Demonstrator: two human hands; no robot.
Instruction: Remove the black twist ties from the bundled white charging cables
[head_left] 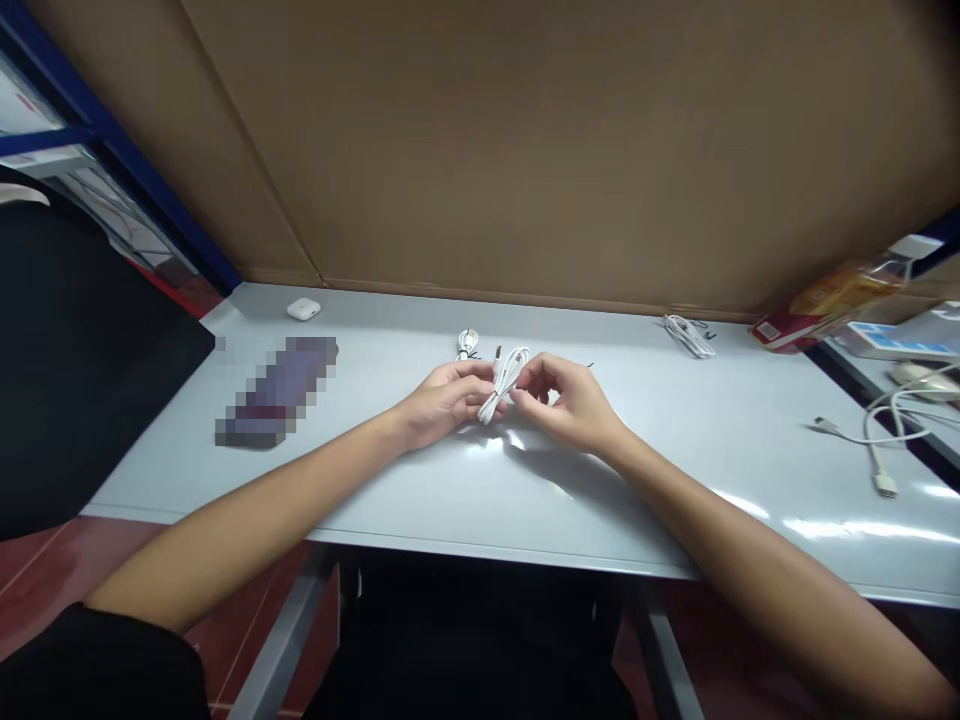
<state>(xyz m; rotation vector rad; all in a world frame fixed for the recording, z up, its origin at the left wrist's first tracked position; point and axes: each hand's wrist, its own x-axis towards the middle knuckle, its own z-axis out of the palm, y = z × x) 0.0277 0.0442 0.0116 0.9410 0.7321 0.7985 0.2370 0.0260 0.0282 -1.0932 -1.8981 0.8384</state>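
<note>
Across the upper half of the frame: brown cardboard wall [525, 150], upright behind everything. Below it, pale grey table [420, 490], spanning nearly the full width. At far left, black panel [67, 370] against the table edge. Left of centre on the table, blurred purple block [276, 392]. Near centre frame, left hand [439, 402] and right hand [570, 402], both low over the table, fingers curled and pinching a folded white cable [502, 382] between them (one plug end poking up above the bundle). Just behind the hands, a second small coiled cable [466, 344], lying apart. At right of the frame, loose white cable [877, 435] sprawled with its plug toward the near edge. At upper right, another bundled cable [688, 335] near the wall, then a red and yellow packet [817, 305]. At upper left of the table, small white earbud case [303, 309], well apart from the hands.
</note>
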